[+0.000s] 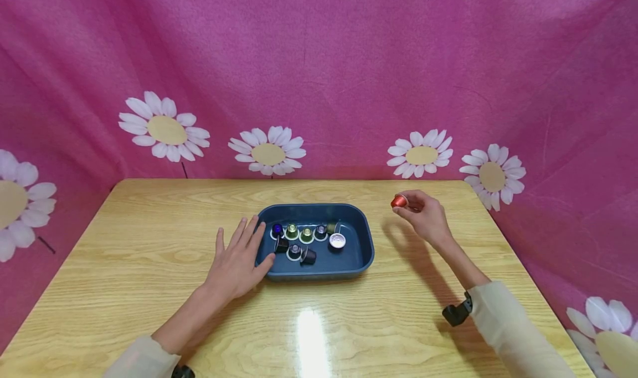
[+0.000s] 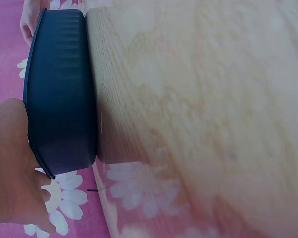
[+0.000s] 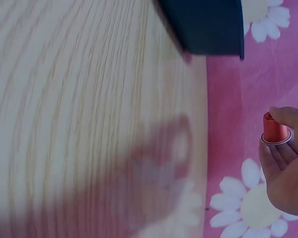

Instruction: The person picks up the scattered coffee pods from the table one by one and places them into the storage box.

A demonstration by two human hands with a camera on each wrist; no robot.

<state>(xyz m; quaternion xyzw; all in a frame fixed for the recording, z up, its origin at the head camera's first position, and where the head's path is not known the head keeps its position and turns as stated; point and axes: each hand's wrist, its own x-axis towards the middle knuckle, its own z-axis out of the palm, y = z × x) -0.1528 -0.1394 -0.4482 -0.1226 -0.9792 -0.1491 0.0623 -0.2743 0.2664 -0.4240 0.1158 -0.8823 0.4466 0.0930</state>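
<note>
A dark blue tray (image 1: 319, 275) stands on the table with several coffee capsules inside. Among them are a blue capsule (image 1: 277, 230), green ones such as this green capsule (image 1: 306, 234), dark ones including a black capsule (image 1: 308, 255), and a capsule with its pale lid facing up (image 1: 337, 241). My left hand (image 1: 240, 264) rests with spread, straight fingers at the tray's left rim. To the right of the tray, above the table, my right hand (image 1: 423, 216) pinches a red coffee capsule (image 3: 275, 130) between thumb and fingers.
The wooden table (image 1: 149, 228) reaches back to a pink cloth (image 1: 319, 79) printed with white daisies, which also hangs at both sides. Black wrist straps show at both sleeves, such as the right strap (image 1: 457, 310). Light glares off the table's front.
</note>
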